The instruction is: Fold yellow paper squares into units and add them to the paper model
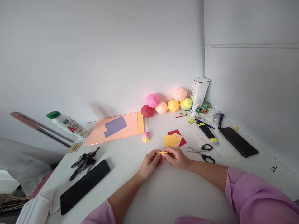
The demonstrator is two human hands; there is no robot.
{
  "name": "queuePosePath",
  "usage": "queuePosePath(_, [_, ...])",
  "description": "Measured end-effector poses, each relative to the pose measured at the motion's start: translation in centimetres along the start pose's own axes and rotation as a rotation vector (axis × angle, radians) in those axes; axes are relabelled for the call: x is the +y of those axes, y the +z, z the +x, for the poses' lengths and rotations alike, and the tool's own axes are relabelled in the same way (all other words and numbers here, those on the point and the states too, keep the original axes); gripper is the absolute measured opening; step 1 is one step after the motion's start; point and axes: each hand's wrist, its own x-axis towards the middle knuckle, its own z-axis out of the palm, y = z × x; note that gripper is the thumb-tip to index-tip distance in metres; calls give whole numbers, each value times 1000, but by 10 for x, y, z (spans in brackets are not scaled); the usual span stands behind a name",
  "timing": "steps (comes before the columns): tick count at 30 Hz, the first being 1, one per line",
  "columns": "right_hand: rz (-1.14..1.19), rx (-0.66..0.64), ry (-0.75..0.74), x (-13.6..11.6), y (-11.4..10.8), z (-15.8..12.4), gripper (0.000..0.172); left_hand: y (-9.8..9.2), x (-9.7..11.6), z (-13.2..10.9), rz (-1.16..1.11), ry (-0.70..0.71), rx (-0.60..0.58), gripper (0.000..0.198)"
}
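Note:
A small piece of orange paper (163,152) is pinched between my two hands near the middle of the table. My left hand (150,161) has its fingers closed on the paper's left side, and my right hand (177,158) grips its right side. Just beyond my fingers lie an orange paper piece (171,140), a peach one and red ones, overlapping. Small folded pink and orange paper shapes (146,137) stand to the left of them. Open scissors (200,151) with black handles rest to the right of my right hand.
Faceted paper balls (173,105) line the wall. Peach sheets (128,128) with a purple piece, keys (86,161) and a black phone (85,186) are left. A glue bottle (192,116), a cutter (207,133) and a black case (238,141) lie right. A white bottle (70,124) stands far left.

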Motion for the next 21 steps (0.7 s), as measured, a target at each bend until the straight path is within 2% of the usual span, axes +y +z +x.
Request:
queuePosePath(6, [59, 39, 50, 1, 1, 1, 25, 0, 1, 0, 40, 1, 9, 35])
queuePosePath(14, [8, 36, 61, 6, 0, 0, 23, -1, -1, 2, 10, 135, 107, 23])
queuePosePath(19, [3, 47, 75, 6, 1, 1, 25, 1, -4, 3, 32, 108, 188, 21])
queuePosePath(21, [12, 49, 81, 5, 1, 1, 24, 1, -6, 3, 93, 142, 209, 18])
